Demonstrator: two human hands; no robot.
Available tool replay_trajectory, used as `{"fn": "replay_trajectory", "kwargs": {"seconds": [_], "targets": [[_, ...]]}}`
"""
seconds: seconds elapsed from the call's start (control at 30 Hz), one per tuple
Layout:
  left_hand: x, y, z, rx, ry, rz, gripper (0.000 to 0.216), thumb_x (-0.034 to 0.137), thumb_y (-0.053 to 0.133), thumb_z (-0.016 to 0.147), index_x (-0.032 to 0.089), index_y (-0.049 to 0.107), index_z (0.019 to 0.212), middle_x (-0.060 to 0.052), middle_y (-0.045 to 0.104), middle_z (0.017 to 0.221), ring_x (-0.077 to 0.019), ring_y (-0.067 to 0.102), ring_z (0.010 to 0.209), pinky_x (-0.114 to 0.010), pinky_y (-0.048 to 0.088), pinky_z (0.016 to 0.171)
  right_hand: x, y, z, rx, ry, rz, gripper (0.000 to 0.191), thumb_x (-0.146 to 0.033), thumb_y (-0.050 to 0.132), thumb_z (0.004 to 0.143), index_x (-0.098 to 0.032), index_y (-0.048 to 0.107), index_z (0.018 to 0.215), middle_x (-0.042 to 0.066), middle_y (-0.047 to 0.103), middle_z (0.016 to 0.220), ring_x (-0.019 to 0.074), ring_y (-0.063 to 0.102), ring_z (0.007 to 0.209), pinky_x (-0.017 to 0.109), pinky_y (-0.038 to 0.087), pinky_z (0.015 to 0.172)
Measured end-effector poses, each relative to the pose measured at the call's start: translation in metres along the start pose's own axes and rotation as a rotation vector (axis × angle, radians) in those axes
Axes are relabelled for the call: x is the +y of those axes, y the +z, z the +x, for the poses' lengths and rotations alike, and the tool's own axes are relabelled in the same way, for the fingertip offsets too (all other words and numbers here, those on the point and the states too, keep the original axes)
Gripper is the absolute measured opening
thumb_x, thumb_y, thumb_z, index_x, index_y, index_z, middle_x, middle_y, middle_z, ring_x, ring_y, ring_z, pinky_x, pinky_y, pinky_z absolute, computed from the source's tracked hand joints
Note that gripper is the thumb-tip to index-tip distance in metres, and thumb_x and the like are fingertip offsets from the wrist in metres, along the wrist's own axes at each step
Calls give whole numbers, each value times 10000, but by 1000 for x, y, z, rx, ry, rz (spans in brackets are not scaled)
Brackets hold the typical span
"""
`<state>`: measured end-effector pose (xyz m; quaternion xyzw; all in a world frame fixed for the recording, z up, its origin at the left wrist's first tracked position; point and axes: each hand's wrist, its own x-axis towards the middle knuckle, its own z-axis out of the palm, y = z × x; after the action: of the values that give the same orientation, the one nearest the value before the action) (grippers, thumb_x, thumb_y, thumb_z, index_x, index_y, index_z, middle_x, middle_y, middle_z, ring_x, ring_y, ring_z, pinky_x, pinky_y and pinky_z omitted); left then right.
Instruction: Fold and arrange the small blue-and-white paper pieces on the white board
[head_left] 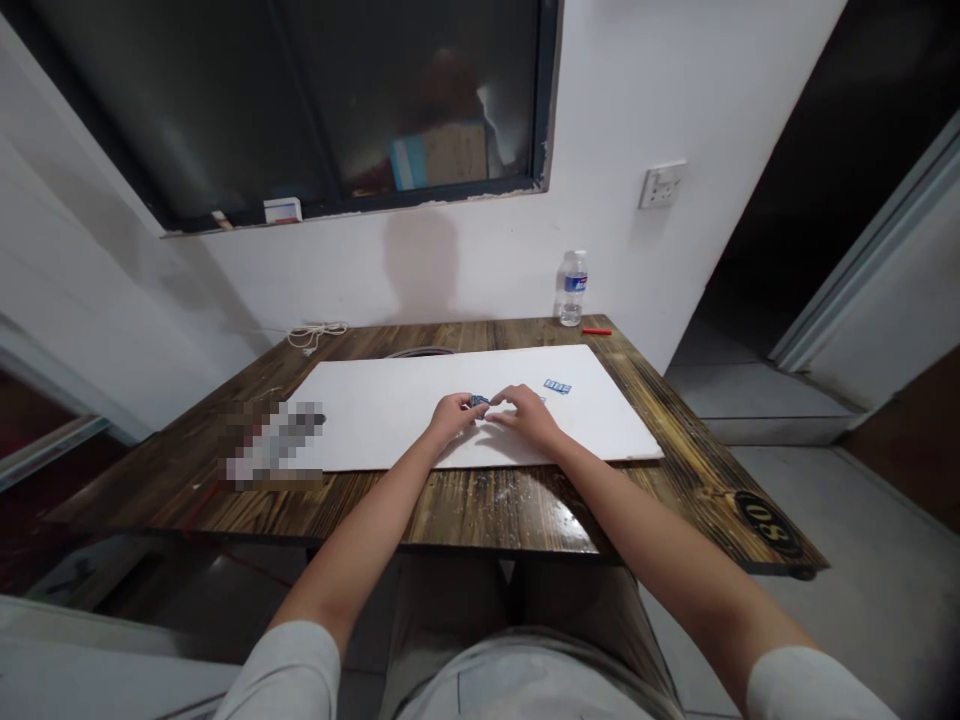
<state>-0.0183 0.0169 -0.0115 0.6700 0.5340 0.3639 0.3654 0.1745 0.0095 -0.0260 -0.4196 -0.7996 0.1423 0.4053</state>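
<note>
Both my hands meet over the middle of a white board (pixel 375 420) that lies on a dark wooden table (pixel 480 510). My left hand (pixel 452 415) and my right hand (pixel 529 412) are closed in a pinch on one small blue piece (pixel 478 401) held between their fingertips, just above the board. A second small blue and white piece (pixel 557 386) lies flat on the board a little beyond my right hand.
At the table's far right stand a clear water bottle (pixel 572 288) and a red pen (pixel 596 331). A white cord (pixel 315 333) lies at the far left by the wall. A blurred object (pixel 274 445) rests on the board's left end. A doorway opens to the right.
</note>
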Motion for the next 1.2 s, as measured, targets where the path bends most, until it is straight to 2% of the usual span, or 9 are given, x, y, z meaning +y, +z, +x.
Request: {"fn": "replay_trajectory", "kwargs": {"seconds": [0.13, 0.3, 0.4, 0.6, 0.9, 1.07, 1.2], "targets": [[0, 1, -1, -72, 19, -34, 388, 518, 720, 663, 139, 656, 718, 6, 586, 585, -102, 472, 525, -226, 321, 509, -5, 7, -1, 41, 15, 68, 224, -418, 731, 789, -217, 638, 825, 34, 673, 862, 207, 558, 846, 325, 409, 773], [-2, 3, 0, -90, -10, -85, 464, 597, 694, 674, 137, 664, 720, 4, 572, 565, -95, 445, 492, -230, 303, 501, -4, 8, 2, 66, 125, 230, 279, -465, 655, 822, -213, 620, 707, 20, 658, 769, 174, 561, 732, 300, 413, 697], [-3, 4, 0, -97, -27, -153, 511, 639, 688, 665, 137, 663, 761, 9, 565, 558, -82, 413, 460, -225, 284, 478, -2, 8, 4, 83, 177, 308, 290, -488, 640, 808, -216, 636, 710, 16, 667, 763, 166, 567, 702, 294, 423, 675], [-2, 4, 1, -111, 1, -231, 524, 652, 670, 697, 132, 662, 756, -1, 562, 551, -83, 408, 463, -227, 274, 479, -2, 9, 4, 114, 180, 345, 277, -487, 643, 777, -214, 656, 735, 18, 677, 763, 164, 577, 695, 292, 437, 679], [3, 2, -2, -136, 8, -151, 441, 558, 696, 703, 131, 672, 815, 19, 559, 570, -74, 396, 440, -225, 269, 449, 0, 1, 4, 166, 310, 439, 227, -430, 604, 754, -208, 646, 728, 13, 671, 755, 178, 575, 722, 300, 427, 710], [4, 1, -2, -84, -7, -144, 436, 554, 696, 698, 132, 679, 808, 13, 570, 560, -79, 391, 442, -227, 259, 445, 2, 0, 4, 163, 328, 397, 172, -361, 562, 771, -207, 613, 713, 4, 639, 733, 180, 565, 725, 294, 410, 695], [5, 1, 0, 17, 0, -170, 429, 548, 705, 677, 134, 685, 787, 10, 575, 549, -86, 400, 462, -227, 266, 456, -1, -4, 3, 106, 261, 179, 93, -214, 532, 768, -200, 598, 703, 18, 622, 759, 180, 552, 743, 297, 401, 709]]}}
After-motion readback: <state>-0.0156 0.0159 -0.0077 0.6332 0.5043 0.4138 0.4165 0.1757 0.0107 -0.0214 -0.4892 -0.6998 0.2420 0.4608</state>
